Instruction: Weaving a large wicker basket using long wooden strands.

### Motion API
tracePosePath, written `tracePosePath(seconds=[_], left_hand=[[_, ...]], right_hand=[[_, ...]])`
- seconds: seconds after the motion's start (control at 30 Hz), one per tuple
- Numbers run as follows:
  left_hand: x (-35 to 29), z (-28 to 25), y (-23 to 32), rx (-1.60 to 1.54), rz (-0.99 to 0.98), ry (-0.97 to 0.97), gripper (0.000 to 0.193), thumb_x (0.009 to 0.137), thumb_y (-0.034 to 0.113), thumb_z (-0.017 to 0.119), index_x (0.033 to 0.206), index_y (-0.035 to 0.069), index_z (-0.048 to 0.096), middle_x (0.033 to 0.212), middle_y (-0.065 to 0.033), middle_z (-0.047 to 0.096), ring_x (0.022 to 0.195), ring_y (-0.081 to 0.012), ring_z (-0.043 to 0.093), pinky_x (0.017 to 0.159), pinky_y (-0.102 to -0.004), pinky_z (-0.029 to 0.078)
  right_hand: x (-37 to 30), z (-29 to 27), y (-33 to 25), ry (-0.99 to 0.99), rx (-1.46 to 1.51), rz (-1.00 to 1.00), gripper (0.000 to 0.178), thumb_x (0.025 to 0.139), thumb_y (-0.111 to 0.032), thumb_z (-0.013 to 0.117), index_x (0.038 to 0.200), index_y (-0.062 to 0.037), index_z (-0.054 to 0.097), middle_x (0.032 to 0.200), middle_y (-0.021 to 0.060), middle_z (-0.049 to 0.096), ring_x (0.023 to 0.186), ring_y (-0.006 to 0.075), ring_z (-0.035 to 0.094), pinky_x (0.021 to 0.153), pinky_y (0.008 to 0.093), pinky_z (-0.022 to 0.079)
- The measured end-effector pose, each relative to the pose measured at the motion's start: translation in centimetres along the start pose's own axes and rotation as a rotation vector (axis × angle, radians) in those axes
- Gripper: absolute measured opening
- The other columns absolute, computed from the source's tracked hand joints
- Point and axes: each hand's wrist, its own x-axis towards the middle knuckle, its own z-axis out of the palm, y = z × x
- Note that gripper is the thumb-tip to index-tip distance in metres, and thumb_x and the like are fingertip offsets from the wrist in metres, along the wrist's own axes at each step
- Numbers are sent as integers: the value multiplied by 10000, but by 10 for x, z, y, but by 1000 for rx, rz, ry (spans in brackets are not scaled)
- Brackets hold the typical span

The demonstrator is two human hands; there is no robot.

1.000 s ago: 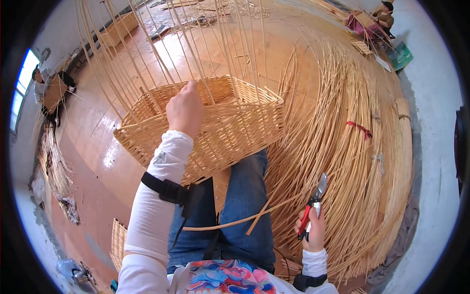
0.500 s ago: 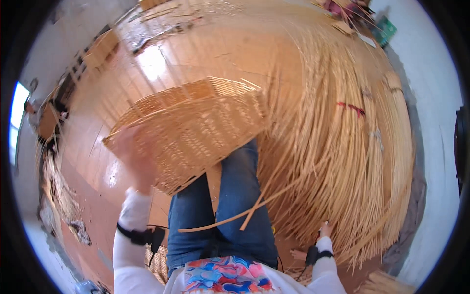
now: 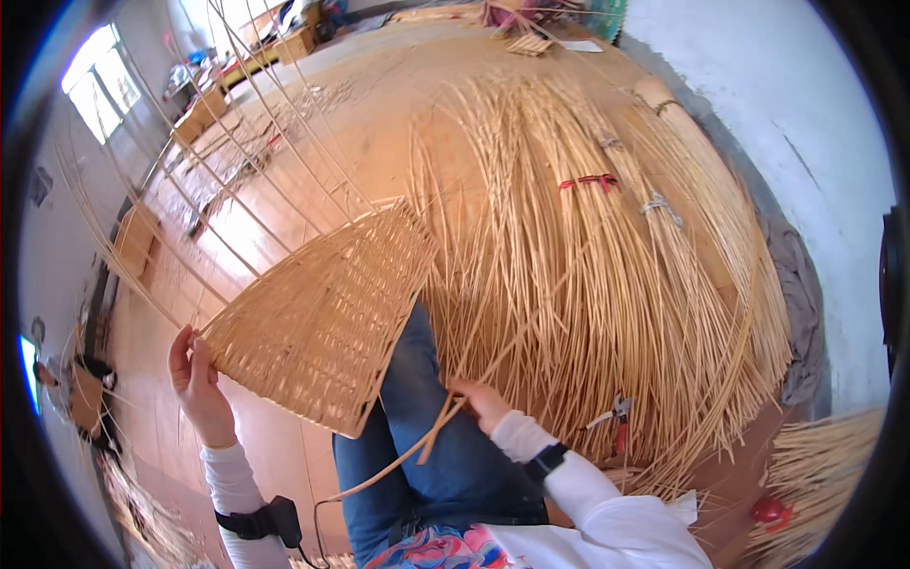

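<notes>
The tan woven wicker basket (image 3: pixel 318 313) is tilted in front of the person, a broad woven face turned toward the wearer, its near right edge over the legs in blue denim jeans (image 3: pixel 414 356). Long thin pale wicker stakes (image 3: pixel 159 305) rise from its far rim, fanning up and to the left.

The hands are well apart. The left hand (image 3: pixel 201 384) pinches the basket's left corner between thumb and fingers. The right hand (image 3: pixel 482 403) is below and right of the basket, its fingertips at a long, curved, pale wicker strip (image 3: pixel 379 477) that crosses a shorter pale wicker strip (image 3: pixel 431 444) above the jeans; whether it is clamped on either one cannot be told.

To the right of the basket, a wide spread of straw-coloured wicker rods (image 3: pixel 531 284) lies on the brown floor (image 3: pixel 370 109), with a red cloth tie (image 3: pixel 588 181) around one bundle and a grey tie (image 3: pixel 661 201) around the next. Pruning shears with one red and one white handle (image 3: pixel 621 417) lie at the near end of these rods, right of the basket and apart from the right hand. Well to the left of the basket, another person (image 3: pixel 102 436) sits by a brown woven panel (image 3: pixel 85 394).
</notes>
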Motion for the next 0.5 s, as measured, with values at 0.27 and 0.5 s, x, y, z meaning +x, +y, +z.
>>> tracePosePath(seconds=[0.27,0.5], left_hand=[[-49,128,24,326,202,-119,298,941,80,616,1234,30,597,937,21,547,676,-35,431,581,-199,363],[-53,133,20,432,523,-192,343,919,16,610,1261,31,583,1202,-82,544,728,-81,519,640,-223,448]], right_hand=[[-52,13,-14,81,125,-207,137,964,-174,556,877,-68,561,704,71,625,448,80,431,384,221,282],[-91,34,-53,198,77,-445,146,993,-208,527,924,-84,493,673,54,591,525,106,503,460,237,381]])
